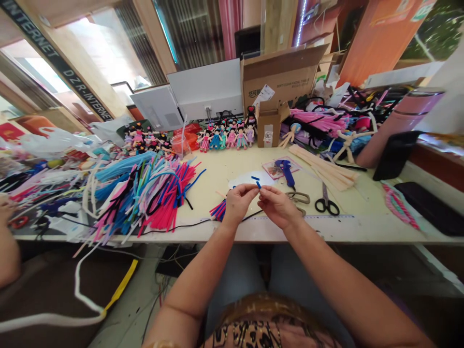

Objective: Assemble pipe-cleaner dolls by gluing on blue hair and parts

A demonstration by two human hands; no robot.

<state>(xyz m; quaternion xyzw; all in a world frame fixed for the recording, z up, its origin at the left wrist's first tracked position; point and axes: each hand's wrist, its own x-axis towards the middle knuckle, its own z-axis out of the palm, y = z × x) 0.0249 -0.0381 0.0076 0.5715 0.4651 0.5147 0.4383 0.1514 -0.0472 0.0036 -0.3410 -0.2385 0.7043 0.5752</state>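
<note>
My left hand (239,203) and my right hand (278,205) meet over the front of the table, fingertips pinched together. Between them is a short blue piece of pipe cleaner (258,184), its end poking up from the fingers. Another short blue piece (255,178) lies just beyond on a whitish sheet (237,180). Beside my left hand is a small bundle of pink and blue pipe cleaners (218,210), partly hidden by it. A blue glue gun (285,172) rests past my right hand. Near that hand lie metal-handled scissors (299,197) and black-handled scissors (326,205).
A large heap of coloured pipe cleaners (159,193) covers the left. Several small dolls (228,137) stand at the back by a small cardboard box (268,128). Beige strips (326,166), a pink bottle (402,125) and a black phone (394,157) are on the right. Another person's arm (7,246) shows far left.
</note>
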